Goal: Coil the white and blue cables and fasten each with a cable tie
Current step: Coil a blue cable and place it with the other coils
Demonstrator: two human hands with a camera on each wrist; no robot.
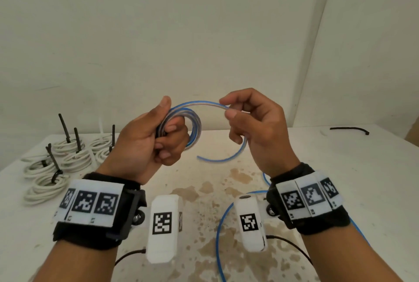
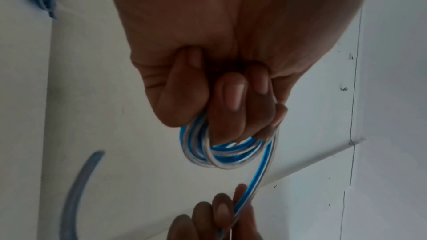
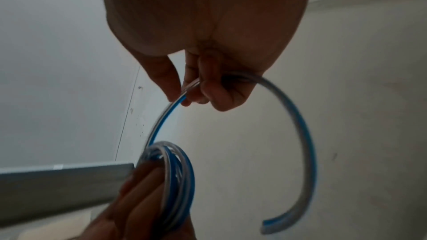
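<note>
Holding a small coil of the blue cable (image 1: 192, 122) in the air above the desk (image 1: 340, 179), the left hand (image 1: 145, 143) has its fingers (image 2: 233, 101) curled through the loops and clamped on them, while the right hand (image 1: 254, 127) pinches the free run between thumb and forefinger a short way from the coil, with the tail end curving down and hanging loose below it. The likeliest trouble, as I judge it, is the coil springing open: the cable looks stiff and holds its curve, so any slackening of the left grip could let the loops fan out or slip off the fingers. The last turn could also go on wide and uneven if the right hand lets the tail slide, and that would leave a bundle awkward to tie. A tie is not at hand either (the one loose black cable tie (image 1: 350, 129) lies well apart at the far right of the desk), so fetching it means keeping the coil together single-handed. By my count: one blue coil in hand, at least one more blue cable (image 1: 221, 225) lying loose on the desk near the right wrist, another blue bundle in the left wrist view, about six white coils (image 1: 68, 159) already tied at the left, though overlap makes that count unsure, and one spare tie.
</note>
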